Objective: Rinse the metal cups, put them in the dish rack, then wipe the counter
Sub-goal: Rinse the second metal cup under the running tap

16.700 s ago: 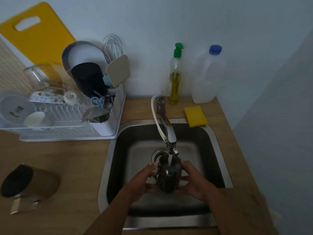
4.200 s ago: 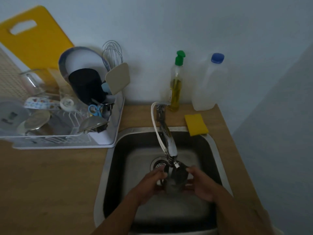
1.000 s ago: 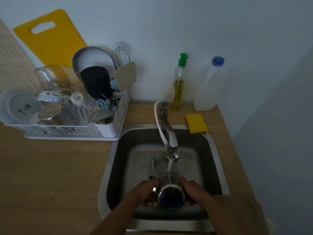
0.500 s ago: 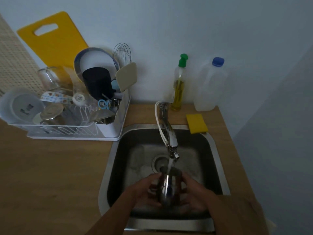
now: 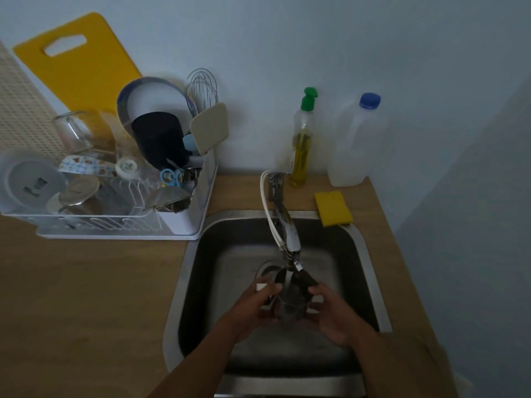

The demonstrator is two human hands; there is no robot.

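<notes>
Over the steel sink (image 5: 370,271) I hold a metal cup (image 5: 291,297) under the tap (image 5: 287,234), its mouth tilted up toward the spout. My left hand (image 5: 253,308) grips the cup's left side and my right hand (image 5: 333,314) grips its right side. Water runs from the spout into the cup. A second metal cup (image 5: 82,195) lies in the white dish rack (image 5: 120,231) at the left, bottom toward me.
The rack also holds a dark mug (image 5: 156,139), a plate, a glass, a whisk and a steel bowl. A soap bottle (image 5: 303,139), a plastic jug (image 5: 356,142) and a yellow sponge (image 5: 333,208) stand behind the sink. Wooden counter (image 5: 86,297) stretches left.
Within the last second both hands turned the cup under the stream, from mouth toward me to mouth up near the spout, and lifted it a little.
</notes>
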